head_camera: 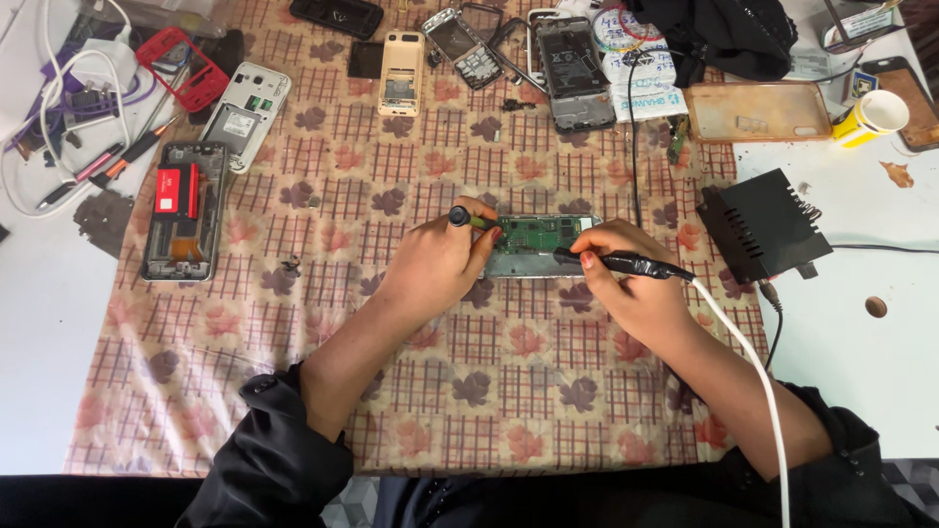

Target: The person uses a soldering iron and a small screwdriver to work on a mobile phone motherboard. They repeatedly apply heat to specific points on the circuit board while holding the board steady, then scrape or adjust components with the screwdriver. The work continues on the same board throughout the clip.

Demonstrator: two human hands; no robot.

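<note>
On the checked, leaf-patterned tablecloth (pixel 323 186), near the middle of the table, lies an opened silver-framed phone with its green circuit board exposed (pixel 536 244), and both hands work at it from either end. The left hand (pixel 440 269) is curled tight around a short tool with a black rounded cap and a green shaft (pixel 471 219), thumb and fingers pinched closed on it, its tip lying toward the left end of the board. The right hand (pixel 631 284) is closed in a pen grip on a black probe-like handle (pixel 626 262) whose white cable (pixel 753 381) runs back over the wrist toward the body; its tip rests at the right part of the board, though the exact contact point is too small to tell. Just right of that hand sits a black boxy unit with vent slots (pixel 761 227), at the cloth's right edge. Left of the work, well apart, lies a dismantled phone with a red battery (pixel 182 210), and more phone shells crowd the far edge. Bare cloth lies between the forearms and the near table edge.
</note>
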